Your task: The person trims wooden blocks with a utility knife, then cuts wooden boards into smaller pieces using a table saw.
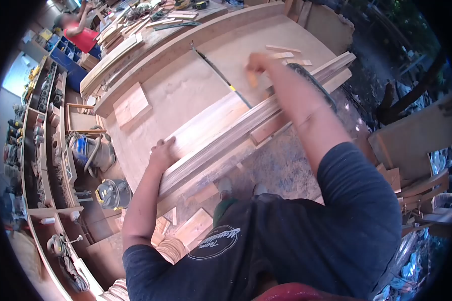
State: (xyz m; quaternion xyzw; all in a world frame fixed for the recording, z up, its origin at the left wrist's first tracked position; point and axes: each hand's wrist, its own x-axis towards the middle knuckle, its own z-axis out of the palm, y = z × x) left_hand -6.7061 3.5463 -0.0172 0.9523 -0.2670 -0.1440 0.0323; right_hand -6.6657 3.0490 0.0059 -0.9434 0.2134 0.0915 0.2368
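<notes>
1. Operator: one dark T-shirt point(306, 236) faces the camera's lower edge. Its one oval print reads "Team" above a larger word beginning "Mand"; the rest is not legible. Two shoes point(226, 186) stand on the near side of the wide board point(206, 125), on a dusty, littered floor point(281, 168).
2. Left hand point(161, 152): released, laid over the left end of the wide board, fingers extended on the wood.
3. Right hand point(258, 62): raised beyond the right end of the wide board, fingers curled. A yellow-orange object point(253, 80) shows at the fingers; blur prevents confirming the grip.
4. Stock: one wide board, lying flat. Long narrow strips point(221, 145) run along its near edge; their count cannot be told.
5. Beyond the wide board: one pale, smooth workbench top point(171, 95), one dark bar point(213, 68) with a yellow mark, and three short slats point(283, 48) to the right. One squarish board point(132, 106) lies to the left.
6. Left of the wide board, off the bench: two canister machines point(114, 193) and long tool shelves point(49, 130).
7. Farthest: piled timber point(120, 45) and one person in red point(80, 31).
</notes>
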